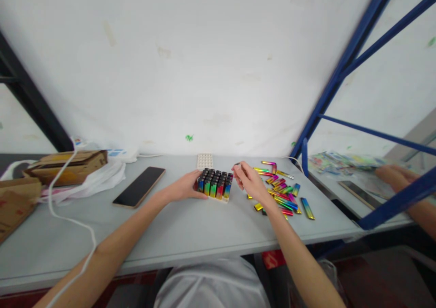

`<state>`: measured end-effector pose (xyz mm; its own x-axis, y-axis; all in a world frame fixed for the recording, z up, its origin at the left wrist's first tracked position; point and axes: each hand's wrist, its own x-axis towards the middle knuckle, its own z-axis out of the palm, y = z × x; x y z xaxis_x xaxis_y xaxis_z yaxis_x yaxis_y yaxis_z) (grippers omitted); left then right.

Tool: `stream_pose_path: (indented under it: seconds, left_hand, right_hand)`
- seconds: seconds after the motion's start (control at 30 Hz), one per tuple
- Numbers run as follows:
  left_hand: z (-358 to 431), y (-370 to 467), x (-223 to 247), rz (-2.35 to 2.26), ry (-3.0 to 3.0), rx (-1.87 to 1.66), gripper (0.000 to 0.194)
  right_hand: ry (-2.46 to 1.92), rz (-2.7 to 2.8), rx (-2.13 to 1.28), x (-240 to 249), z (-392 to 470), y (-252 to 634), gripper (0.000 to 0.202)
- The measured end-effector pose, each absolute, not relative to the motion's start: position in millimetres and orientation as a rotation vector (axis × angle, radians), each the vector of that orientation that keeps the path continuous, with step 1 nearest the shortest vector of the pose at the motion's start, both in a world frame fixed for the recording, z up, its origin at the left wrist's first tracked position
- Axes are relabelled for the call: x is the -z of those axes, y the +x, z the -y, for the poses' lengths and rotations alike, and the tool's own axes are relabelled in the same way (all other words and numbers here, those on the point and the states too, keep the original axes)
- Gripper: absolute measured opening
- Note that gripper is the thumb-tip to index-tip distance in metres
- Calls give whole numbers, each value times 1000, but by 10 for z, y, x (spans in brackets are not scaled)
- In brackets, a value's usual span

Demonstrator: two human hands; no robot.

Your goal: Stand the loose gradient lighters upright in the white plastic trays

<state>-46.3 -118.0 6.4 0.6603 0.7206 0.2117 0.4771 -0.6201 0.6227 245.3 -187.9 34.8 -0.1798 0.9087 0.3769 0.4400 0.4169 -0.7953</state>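
Observation:
Several lighters (213,184) with black tops and shiny blue, green, yellow and red bodies stand upright in close rows in a white holder (225,200). My left hand (187,185) grips this block at its left side, thumb at the front and fingers round the back. Just right of the block, my right hand (247,178) is closed in a pinch. A small dark tip shows at its fingertips, but the thing itself is mostly hidden. Beyond my right hand, shiny multicoloured metallic pieces (279,199) lie in a loose pile, shaped like flat lighter sleeves.
A white holder with holes (205,160) rests by the wall. On the left are a phone (139,187), a cardboard box (73,166), a plastic bag (102,181) and a white cable (51,199). A blue metal frame (335,78) rises at right; another person's hand (395,175) shows beyond it.

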Motion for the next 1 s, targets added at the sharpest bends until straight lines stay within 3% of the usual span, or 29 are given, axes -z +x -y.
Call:
stream_pose_path:
  seconds: [0.23, 0.37, 0.53, 1.0]
  left_hand:
    - [1175, -476, -61, -941, 2361, -611, 76]
    - [1161, -487, -37, -954, 2366, -608, 73]
    - [1144, -482, -18, -945, 2381, -619, 75]
    - [1151, -475, -3, -948, 2397, -654, 67]
  right_hand:
    - [-1109, 2086, -382, -639, 2104, 2521, 45]
    - [-1160, 2211, -488, -619, 2103, 2506, 38]
    - [-1206, 2203, -630, -535, 2079, 2455, 15]
    - [-1265, 2230, -531, -584, 2118, 2433, 11]
